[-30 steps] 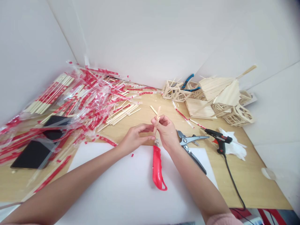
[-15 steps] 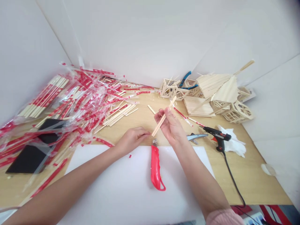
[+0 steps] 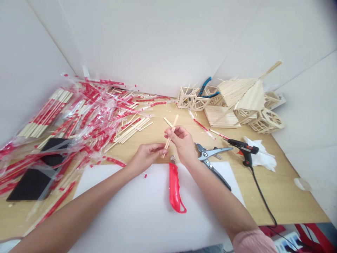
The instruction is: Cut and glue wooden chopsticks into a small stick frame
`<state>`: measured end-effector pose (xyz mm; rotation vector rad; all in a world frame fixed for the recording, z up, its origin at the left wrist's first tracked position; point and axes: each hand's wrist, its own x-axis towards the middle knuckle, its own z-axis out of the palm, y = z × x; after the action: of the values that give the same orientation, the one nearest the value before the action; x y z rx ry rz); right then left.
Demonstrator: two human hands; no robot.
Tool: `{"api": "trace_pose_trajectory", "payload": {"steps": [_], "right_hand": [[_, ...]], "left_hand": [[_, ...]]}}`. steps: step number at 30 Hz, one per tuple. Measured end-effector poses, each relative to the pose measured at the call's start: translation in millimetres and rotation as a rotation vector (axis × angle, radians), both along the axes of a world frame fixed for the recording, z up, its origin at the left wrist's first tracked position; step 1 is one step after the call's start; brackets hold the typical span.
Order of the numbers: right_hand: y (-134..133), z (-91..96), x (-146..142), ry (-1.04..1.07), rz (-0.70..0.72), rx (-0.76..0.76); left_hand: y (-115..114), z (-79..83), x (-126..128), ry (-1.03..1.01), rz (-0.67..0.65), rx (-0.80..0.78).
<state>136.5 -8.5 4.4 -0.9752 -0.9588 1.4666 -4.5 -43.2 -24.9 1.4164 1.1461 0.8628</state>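
Note:
My right hand (image 3: 181, 142) is closed round a pair of thin wooden sticks (image 3: 170, 135), held slanted above the table. My left hand (image 3: 147, 154) pinches the lower end of the same sticks with its fingertips. Just below both hands a red utility knife (image 3: 175, 188) lies on a white sheet (image 3: 137, 207). Grey-handled cutters (image 3: 213, 158) lie to the right of my right hand.
A heap of red-and-clear wrappers and loose sticks (image 3: 86, 112) covers the left of the wooden table (image 3: 273, 189). A black tablet (image 3: 31, 179) lies under them. Stick-built models (image 3: 242, 105), blue pliers (image 3: 206, 88), a black glue gun (image 3: 243, 149) with cord and white tissue (image 3: 263, 158) sit at the right.
My right hand brought the sticks back down and left from a raised tilt. My left hand rose from the table and took their lower end.

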Motion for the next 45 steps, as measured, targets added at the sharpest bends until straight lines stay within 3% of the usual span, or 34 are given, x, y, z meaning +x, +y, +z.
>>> {"api": "trace_pose_trajectory", "payload": {"steps": [3, 9, 13, 20, 25, 34, 39, 45], "right_hand": [[1.5, 8.2, 9.2, -0.207, 0.035, 0.084], [1.7, 15.1, 19.8, -0.338, 0.063, 0.090], [2.0, 10.3, 21.3, -0.308, 0.086, 0.086], [4.0, 2.5, 16.7, -0.263, 0.027, 0.035], [5.5, 1.0, 15.4, -0.269, 0.030, 0.033], [12.0, -1.7, 27.0, -0.417, 0.215, 0.031], [11.6, -3.4, 26.7, -0.387, 0.205, 0.023], [9.5, 2.2, 28.6, -0.330, 0.361, 0.034]], "left_hand": [[1.6, 0.1, -3.7, 0.014, -0.031, 0.036], [4.0, 0.0, -6.7, 0.020, -0.108, 0.119], [4.3, 3.0, -7.0, -0.002, -0.153, 0.078], [3.2, 3.1, -3.7, -0.108, -0.147, -0.136], [4.2, 3.5, -3.1, -0.012, -0.072, -0.088], [6.3, -3.3, -7.9, 0.005, -0.063, -0.119], [6.2, -0.5, -7.4, 0.026, -0.045, -0.121], [8.9, 2.1, -6.0, -0.042, -0.024, -0.118]]}}
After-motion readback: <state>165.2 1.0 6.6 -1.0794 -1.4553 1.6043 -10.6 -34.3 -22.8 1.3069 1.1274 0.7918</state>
